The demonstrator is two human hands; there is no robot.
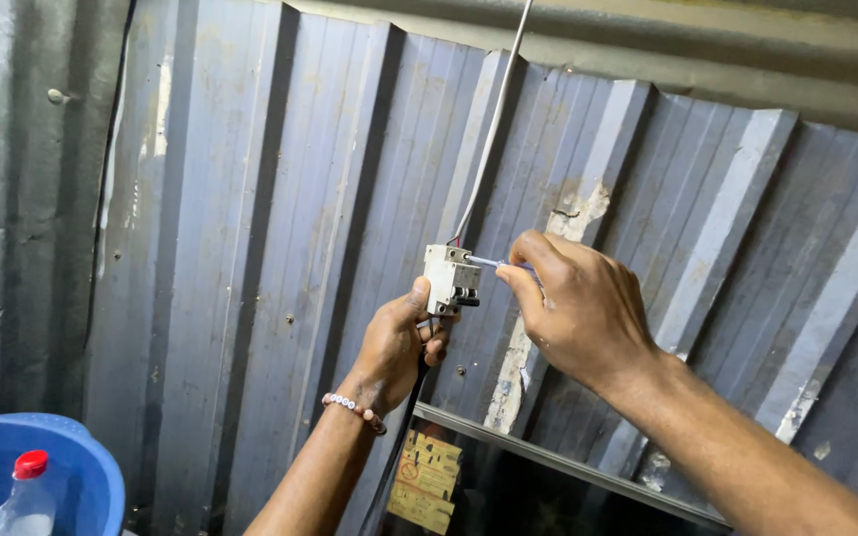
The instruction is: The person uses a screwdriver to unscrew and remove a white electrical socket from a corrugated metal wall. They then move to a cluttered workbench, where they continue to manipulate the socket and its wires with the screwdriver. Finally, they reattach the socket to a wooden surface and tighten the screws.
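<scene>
Breaker: small white circuit breaker [451, 279], boxy moulded plastic with a black toggle on its front; it sits against the wall at frame centre, just above my left hand.
Left grip: my left hand [396, 342] is closed around the breaker's lower end, thumb pressed up its left face, fingers curled under. Beaded bracelet [354, 408] on that wrist.
Right grip: my right hand [573, 308], at 3 o'clock of the breaker, is pinched shut on a thin screwdriver [489, 262]; bright metal shaft, tip meeting the breaker's upper right side. Handle mostly hidden in the fist.
Cable: pale sheathed cable [494, 124] runs from 12 o'clock down into the breaker top; red and dark cores show at the entry.
Risk 1: tip could skid out of the screw, since the shaft comes in at a shallow slant; my left thumb is just beside it.
Risk 2: I cannot tell whether the cable is live; a bare metal shaft near the cores and steel sheet would be a shock path.
Risk 3: breaker held by hand only; twisting force could turn it in my grip.
Wall: corrugated metal sheeting [280, 248], grey, ribbed, scuffed, with flaking paint patches.
7 o'clock: blue plastic tub [91, 476], clear bottle with red cap [22, 501].
6 o'clock: dark panel with yellow sticker [427, 481].
</scene>
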